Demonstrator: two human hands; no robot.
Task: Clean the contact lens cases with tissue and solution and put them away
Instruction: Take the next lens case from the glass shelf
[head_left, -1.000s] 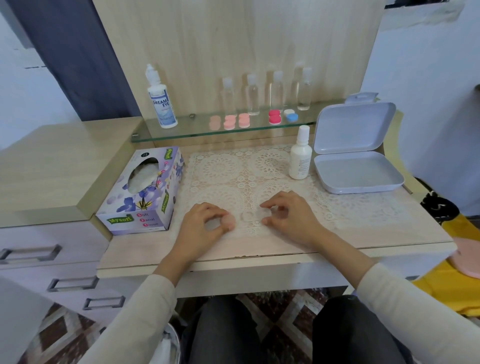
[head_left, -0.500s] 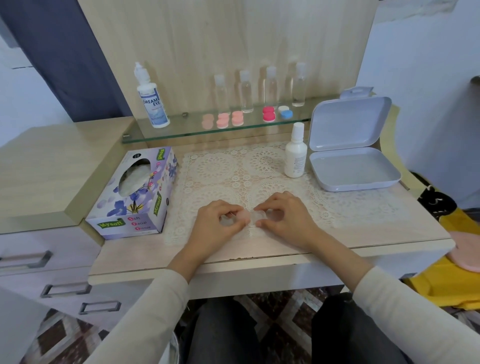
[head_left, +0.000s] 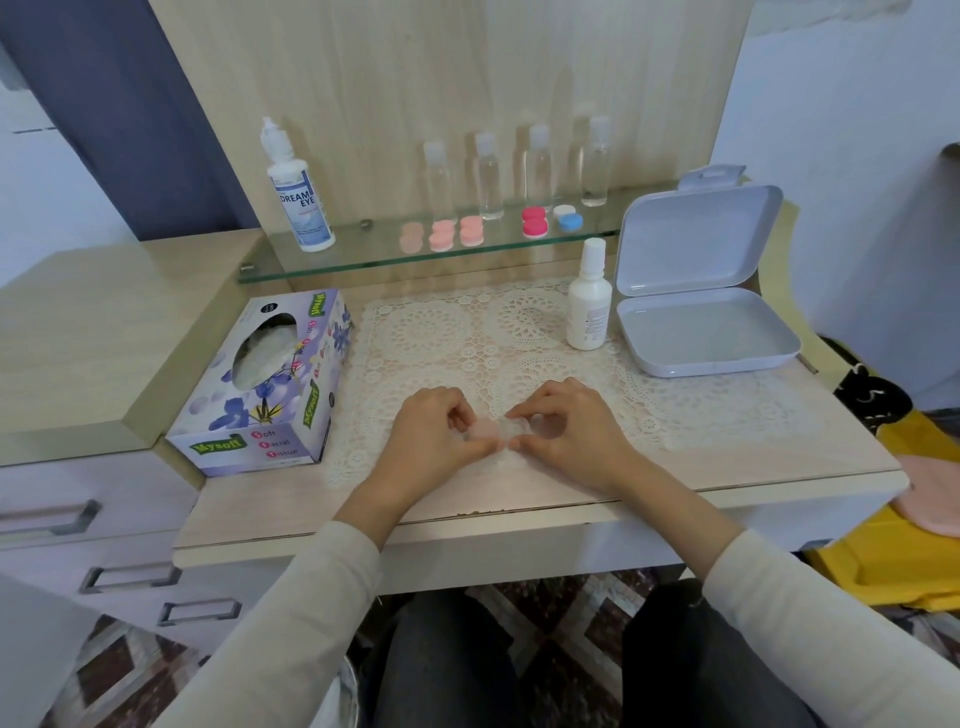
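A clear case (head_left: 517, 429) is pinched by the right hand (head_left: 574, 440), and a pink cap (head_left: 485, 430) beside it by the left hand (head_left: 434, 442). Both are held together over the mat (head_left: 467, 332), at the near middle of the tabletop (head_left: 779, 460).

Clear contact lens case (head_left: 514, 430), pale pink cap (head_left: 482, 431) at its left end, held level near desk (head_left: 519, 500) front
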